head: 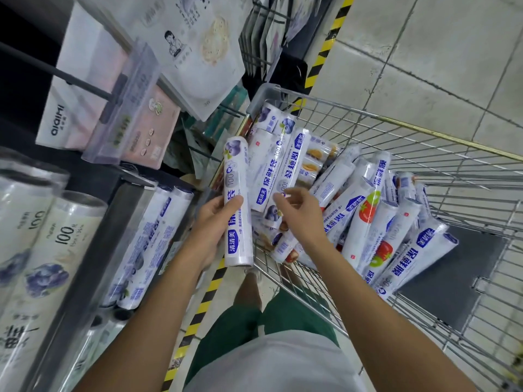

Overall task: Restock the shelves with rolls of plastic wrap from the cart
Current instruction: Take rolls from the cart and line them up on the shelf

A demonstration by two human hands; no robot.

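Note:
My left hand (216, 222) grips a white roll of plastic wrap with blueberry print (237, 199), held upright at the cart's left rim. My right hand (300, 210) hovers inside the wire cart (424, 131) with fingers loosely spread, its fingertips at another blueberry roll (285, 171); whether they touch it is unclear. Several more rolls lie piled in the cart, some with tomato print (365, 219). On the shelf at left lie matching rolls (152, 239).
Larger rolls marked 100 (48, 244) fill the shelf at far left. Boxed goods (93, 89) and hanging packets (198, 43) sit above. Yellow-black floor tape (203, 304) runs along the shelf base. Tiled floor lies to the right of the cart.

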